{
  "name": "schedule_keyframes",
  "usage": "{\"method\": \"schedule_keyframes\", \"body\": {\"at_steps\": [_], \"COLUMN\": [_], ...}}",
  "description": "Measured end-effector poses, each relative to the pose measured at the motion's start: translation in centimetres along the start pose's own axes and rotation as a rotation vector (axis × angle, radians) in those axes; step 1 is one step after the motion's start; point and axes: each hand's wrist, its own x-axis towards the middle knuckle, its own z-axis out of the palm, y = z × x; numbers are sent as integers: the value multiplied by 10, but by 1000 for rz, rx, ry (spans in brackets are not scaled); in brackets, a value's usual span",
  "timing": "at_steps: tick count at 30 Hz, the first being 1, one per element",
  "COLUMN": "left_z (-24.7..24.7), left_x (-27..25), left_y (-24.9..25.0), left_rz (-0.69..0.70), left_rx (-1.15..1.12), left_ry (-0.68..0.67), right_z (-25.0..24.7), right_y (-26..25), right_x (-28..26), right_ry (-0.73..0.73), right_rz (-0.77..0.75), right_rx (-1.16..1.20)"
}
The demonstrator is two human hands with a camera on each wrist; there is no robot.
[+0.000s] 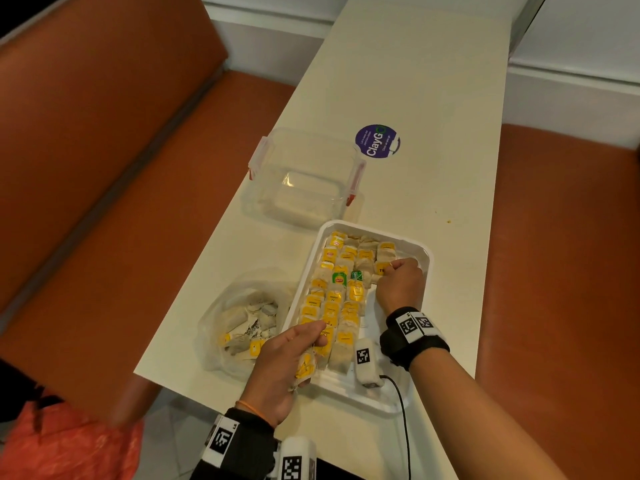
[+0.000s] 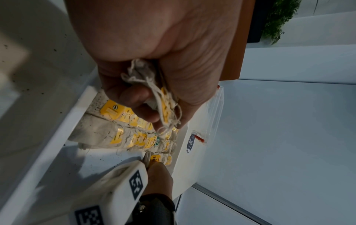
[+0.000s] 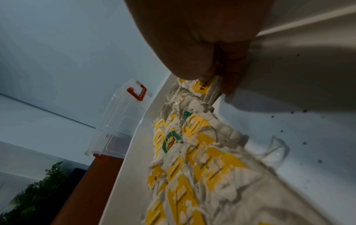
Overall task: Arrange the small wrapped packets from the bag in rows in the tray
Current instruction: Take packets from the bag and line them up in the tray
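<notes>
Her right hand [image 1: 398, 282] pinches one packet [image 3: 210, 89] down at the far right of the white tray [image 1: 424, 252], just right of the rows of packets [image 1: 337, 299]. Nearer, the left hand [image 1: 284, 362] clutches a bunch of packets [image 2: 154, 91] over the tray's near left edge; the plastic bag [image 1: 239, 323] lies just left of it

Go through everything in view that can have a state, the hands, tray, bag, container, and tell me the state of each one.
Left hand: holds a bunch of packets over the tray's near end.
Right hand: fingers pinch a packet, setting it in the fourth row.
Tray: three full rows, fourth begun.
Bag: open, packets left inside.
Container: open, lidless.
</notes>
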Motion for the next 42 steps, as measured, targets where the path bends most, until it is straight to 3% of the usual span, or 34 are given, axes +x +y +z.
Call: {"method": "schedule_keyframes", "body": {"at_steps": [9, 20, 31, 37, 42], "left_z": [-4, -7, -16, -14, -10], "left_x": [-2, -4, -9, -8, -9], "left_y": [2, 3, 4, 4, 6], "left_rz": [5, 13, 16, 18, -3], "left_rx": [-10, -12, -11, 6, -3], "left_ry": [-9, -27, -29, -41, -30], "right_z": [0, 2, 8, 3, 5], "right_y": [-6, 0, -1, 1, 6], "right_x": [-4, -18, -11, -19, -20], "right_ry": [21, -39, -2, 71, -6], "right_rz": [20, -75, 6, -61, -96], "right_rx": [-33, -322, -124, -101, -90]}}
